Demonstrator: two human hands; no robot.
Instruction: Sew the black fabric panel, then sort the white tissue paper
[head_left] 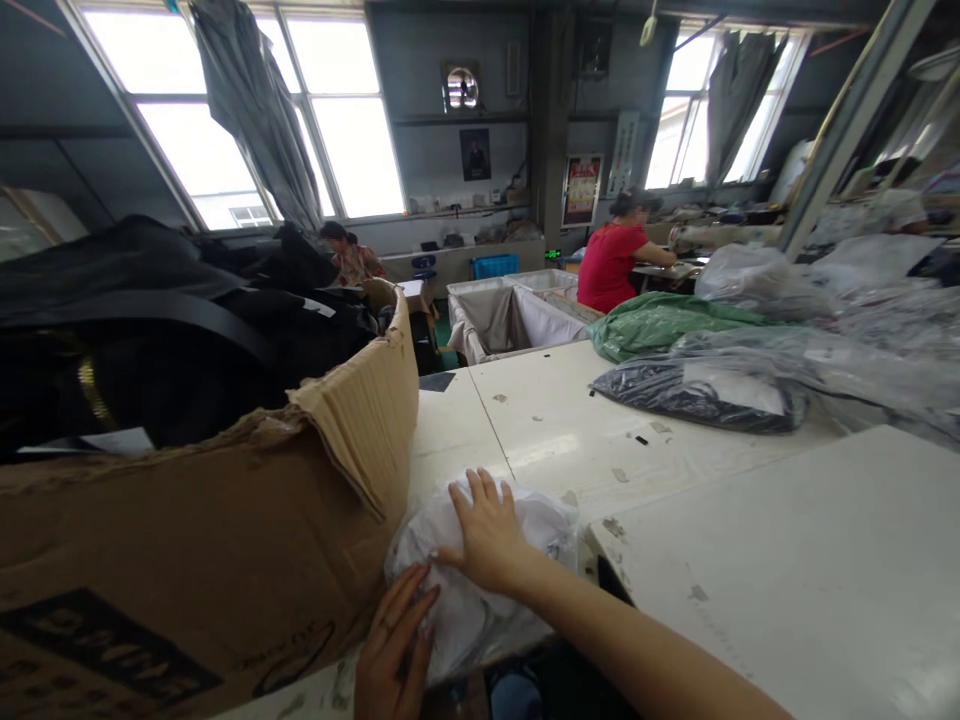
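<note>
A white bundle in clear plastic [480, 570] lies at the near edge of the white counter [787, 570], pressed against the side of a big cardboard box [225, 540]. Whether it is cloth or more bags inside I cannot tell; it carries no writing I can read.

My right hand [487, 535] lies flat on top of the bundle, fingers [480, 495] spread a little and stretched forward, pressing rather than gripping. My left hand [390, 650] comes up from below with its fingers [412, 600] nearly straight and close together, the tips touching the bundle's lower left side, next to the box wall. Neither hand closes around anything. The left wrist is cut off by the bottom edge.

The box has dark printing on its front, low and left, but it is cut off and too blurred to read. Black garments [150, 330] are piled high in it, and a pale paper tag sits among them, its text illegible.

Farther along the counter lie bagged goods: a dark pack in clear plastic [697, 395], and a green plastic bag [660, 325] behind it. Beyond, a person in a red top [615, 265] sits facing away. A red poster [583, 188] hangs on the far wall, its lettering too small to make out.
</note>
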